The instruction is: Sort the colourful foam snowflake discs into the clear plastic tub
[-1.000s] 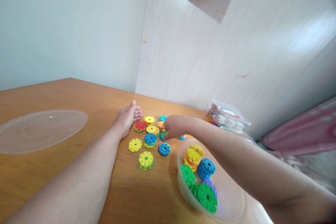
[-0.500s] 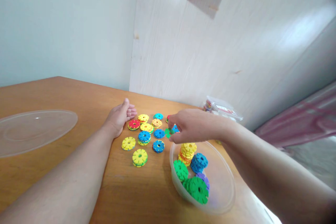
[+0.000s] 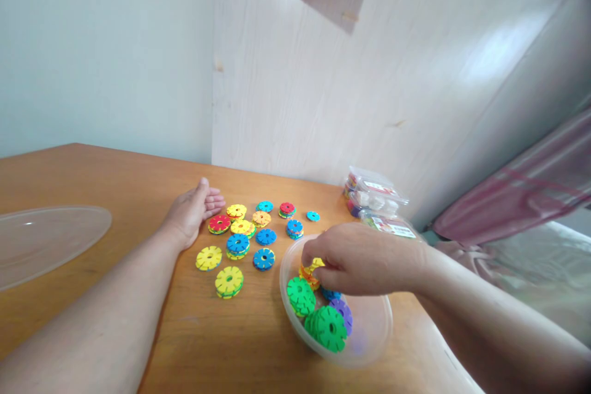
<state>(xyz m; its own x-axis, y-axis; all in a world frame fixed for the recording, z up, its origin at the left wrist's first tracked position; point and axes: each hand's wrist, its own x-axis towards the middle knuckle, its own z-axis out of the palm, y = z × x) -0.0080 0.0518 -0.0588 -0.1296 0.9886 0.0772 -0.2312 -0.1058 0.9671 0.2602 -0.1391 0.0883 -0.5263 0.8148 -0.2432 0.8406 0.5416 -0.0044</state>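
My left hand (image 3: pixel 190 212) rests on its edge on the table, fingers stretched out and thumb up, beside the small notched plastic discs. Nearest to it lie a red disc (image 3: pixel 219 224) and a yellow disc (image 3: pixel 236 212), both on short stacks. My right hand (image 3: pixel 360 258) is over a clear plastic bowl (image 3: pixel 376 329), thumb and index finger apart, with no disc visible in its grasp. Below the fingers stands a yellow stack (image 3: pixel 310 274). Green discs (image 3: pixel 331 328), a purple disc (image 3: pixel 342 314) and partly hidden blue discs (image 3: pixel 330 293) are also in the bowl.
More discs, such as a blue disc (image 3: pixel 264 258), lie left of the bowl on the wooden table (image 3: pixel 203 345). A clear oval lid (image 3: pixel 55 240) lies at the left. Clear plastic packs (image 3: pixel 376 194) stand at the back right by the wall.
My right hand has moved from the discs on the table to above the bowl. The green disc beneath its fingers has gone from that spot. My left hand stays in place; the view has shifted.
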